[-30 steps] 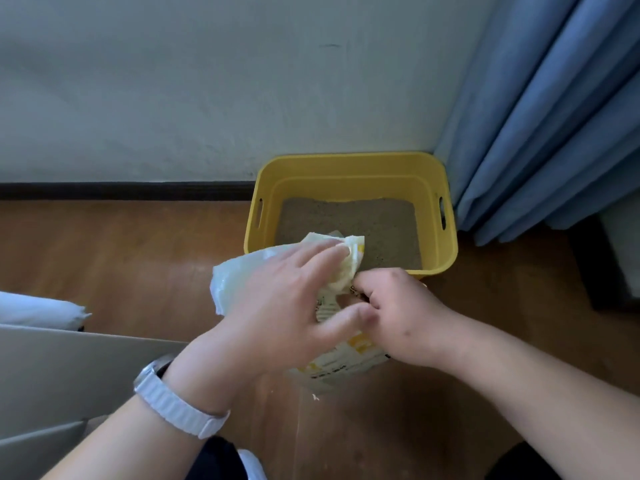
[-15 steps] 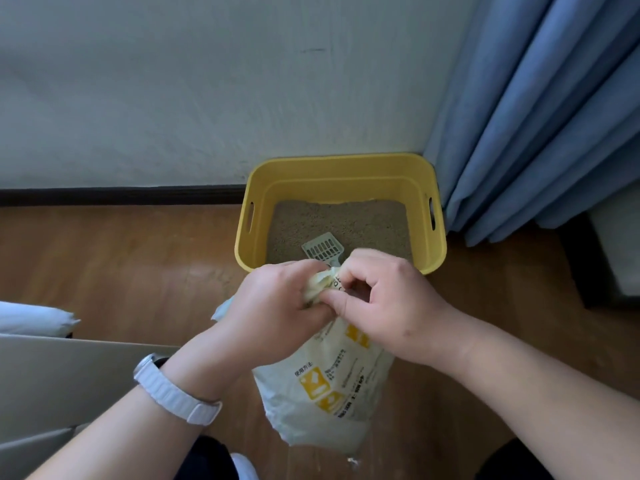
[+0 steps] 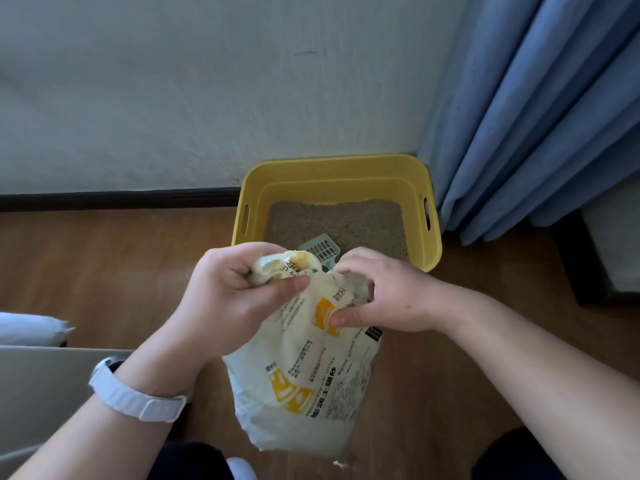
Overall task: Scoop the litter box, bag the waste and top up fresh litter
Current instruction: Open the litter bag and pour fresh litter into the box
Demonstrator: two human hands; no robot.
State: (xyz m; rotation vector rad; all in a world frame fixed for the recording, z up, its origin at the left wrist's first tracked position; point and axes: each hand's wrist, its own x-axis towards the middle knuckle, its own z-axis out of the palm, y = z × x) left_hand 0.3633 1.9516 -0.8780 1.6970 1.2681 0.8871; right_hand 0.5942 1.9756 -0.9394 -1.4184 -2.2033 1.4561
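Observation:
A yellow litter box (image 3: 346,169) with grey-brown litter stands against the wall. A pale slotted scoop (image 3: 320,250) lies in its near edge, partly hidden by the hands. In front of it stands a white litter bag (image 3: 304,386) with yellow print. My left hand (image 3: 228,296) grips the bunched top of the bag. My right hand (image 3: 388,292) pinches the bag's upper right side between thumb and fingers.
A blue curtain (image 3: 540,109) hangs right of the box, with dark furniture (image 3: 575,271) below it. A dark skirting board (image 3: 114,199) runs along the wall. A grey flat panel (image 3: 45,386) and a white bundle (image 3: 27,327) lie at the left on the wooden floor.
The bag was folded over and low; both hands have raised and unrolled its top, so the bag now stands taller. The scoop in the box has come into sight.

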